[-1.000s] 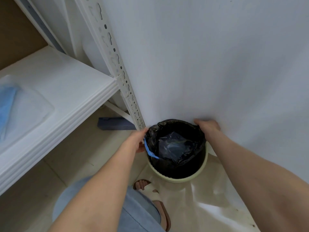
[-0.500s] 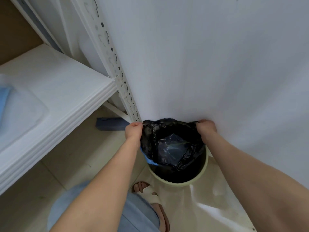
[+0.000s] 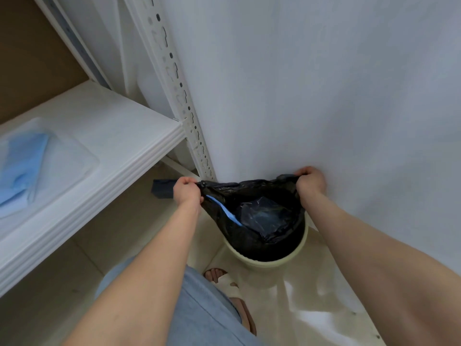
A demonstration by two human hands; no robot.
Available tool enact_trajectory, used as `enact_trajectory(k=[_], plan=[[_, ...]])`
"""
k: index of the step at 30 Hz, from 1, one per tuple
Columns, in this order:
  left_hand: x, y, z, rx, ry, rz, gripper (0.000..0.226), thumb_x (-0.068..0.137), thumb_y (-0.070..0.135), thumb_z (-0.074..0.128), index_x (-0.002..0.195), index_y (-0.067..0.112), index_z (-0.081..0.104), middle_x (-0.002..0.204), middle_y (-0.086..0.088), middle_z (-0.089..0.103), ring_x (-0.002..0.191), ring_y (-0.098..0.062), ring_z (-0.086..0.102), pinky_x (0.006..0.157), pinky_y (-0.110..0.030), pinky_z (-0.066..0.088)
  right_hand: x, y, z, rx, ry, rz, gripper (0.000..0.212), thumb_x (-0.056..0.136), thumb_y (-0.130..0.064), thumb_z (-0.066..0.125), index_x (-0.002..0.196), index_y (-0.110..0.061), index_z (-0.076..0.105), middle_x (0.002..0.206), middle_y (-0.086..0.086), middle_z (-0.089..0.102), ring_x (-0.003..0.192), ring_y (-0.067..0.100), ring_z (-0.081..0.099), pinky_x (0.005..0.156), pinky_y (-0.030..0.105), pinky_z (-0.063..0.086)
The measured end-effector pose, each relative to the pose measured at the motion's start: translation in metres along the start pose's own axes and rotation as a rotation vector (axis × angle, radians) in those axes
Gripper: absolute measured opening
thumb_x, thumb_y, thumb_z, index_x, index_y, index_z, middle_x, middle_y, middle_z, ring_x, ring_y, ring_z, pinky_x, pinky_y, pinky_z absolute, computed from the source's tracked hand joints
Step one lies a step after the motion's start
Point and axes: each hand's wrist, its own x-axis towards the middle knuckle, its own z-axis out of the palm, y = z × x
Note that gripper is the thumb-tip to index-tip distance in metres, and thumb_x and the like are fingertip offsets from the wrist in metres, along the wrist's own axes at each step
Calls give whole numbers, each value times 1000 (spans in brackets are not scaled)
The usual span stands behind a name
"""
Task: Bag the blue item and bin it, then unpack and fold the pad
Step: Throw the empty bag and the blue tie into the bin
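Two hands gripped the black liner (image 3: 252,239) by its rim. The left hand (image 3: 187,192) curled its fingers round the left edge, and the right hand (image 3: 310,183) bunched the right edge in a fist. Compared with half a second before, the rim was stretched wider and drawn higher out of the pale green bin (image 3: 262,262). Inside the liner lay the bagged blue item (image 3: 264,216) (a blue strip (image 3: 228,213) showed along the left fold). On the white shelf (image 3: 119,136) the blue pad (image 3: 23,166) sat in clear wrapping.

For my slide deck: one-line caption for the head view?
Left hand and right hand grip the black liner at its edges, over the pale bin.
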Motion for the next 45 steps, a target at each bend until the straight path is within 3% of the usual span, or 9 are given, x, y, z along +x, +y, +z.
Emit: enact_trajectory(k=[4, 6, 9, 13, 19, 25, 33, 38, 45], plan=[[1, -3, -13, 130, 29, 64, 33, 82, -3, 37, 86, 20, 61, 108, -12, 64, 86, -29, 56, 74, -30, 48, -9, -1, 3, 54, 23, -36, 38, 69, 10, 34, 61, -19, 58, 91, 13, 65, 69, 25, 56, 60, 25, 47], [3, -2, -17, 360, -42, 97, 34, 84, 9, 53, 116, 22, 58, 125, -11, 56, 105, -30, 56, 90, -29, 48, -10, -1, 2, 18, -10, -70, 38, 77, 5, 40, 88, -22, 65, 110, 13, 64, 87, 27, 61, 79, 30, 52], [-2, 2, -17, 644, -158, 118, 73, 76, 32, 72, 140, 25, 39, 137, -12, 46, 123, -34, 47, 102, -41, 44, -13, 0, 0, -142, -116, -5, 48, 83, -18, 66, 130, -12, 52, 129, 13, 57, 112, 30, 59, 96, 34, 49], [-9, -5, -13, 736, -297, 108, 92, 75, 38, 77, 148, 21, 24, 146, -10, 40, 129, -32, 45, 102, -43, 44, -17, 2, -1, -303, -204, 26, 27, 85, -9, 59, 111, -5, 67, 112, 15, 67, 102, 31, 64, 85, 31, 50], [-13, -11, -9, 1077, -187, 250, 78, 79, 50, 69, 143, 22, 34, 145, -12, 32, 133, -31, 32, 102, -43, 38, -15, -4, 7, -227, -183, -93, 37, 83, 1, 42, 96, -18, 71, 109, 8, 68, 94, 26, 61, 84, 26, 48], [0, -8, 17, 1181, -372, 345, 71, 91, 48, 53, 149, 18, 23, 151, -12, 30, 139, -32, 27, 112, -46, 30, -7, -5, 21, -396, -214, -174, 33, 90, -14, 54, 122, -18, 59, 124, 7, 62, 112, 26, 58, 90, 25, 42], [22, -21, 53, 1259, -481, 296, 50, 94, 44, 34, 139, 22, 36, 142, -14, 45, 129, -36, 41, 107, -50, 33, 9, 5, 34, -390, -167, -217, 25, 98, -18, 41, 104, -20, 65, 112, 8, 66, 102, 26, 60, 75, 24, 37], [12, -8, 58, 1111, -402, 434, 28, 90, 34, 57, 115, 24, 64, 117, -4, 65, 110, -25, 60, 87, -32, 47, 13, 7, 30, -428, -177, -216, 26, 98, -26, 45, 111, -19, 67, 119, 7, 66, 110, 26, 60, 84, 26, 42], [-12, 45, 57, 639, -235, 500, 11, 88, 24, 57, 86, 31, 65, 101, 4, 67, 102, -21, 61, 83, -27, 46, 8, 2, -5, -393, -51, -122, 26, 95, -24, 50, 113, -22, 68, 121, 8, 66, 112, 27, 60, 88, 27, 44]])
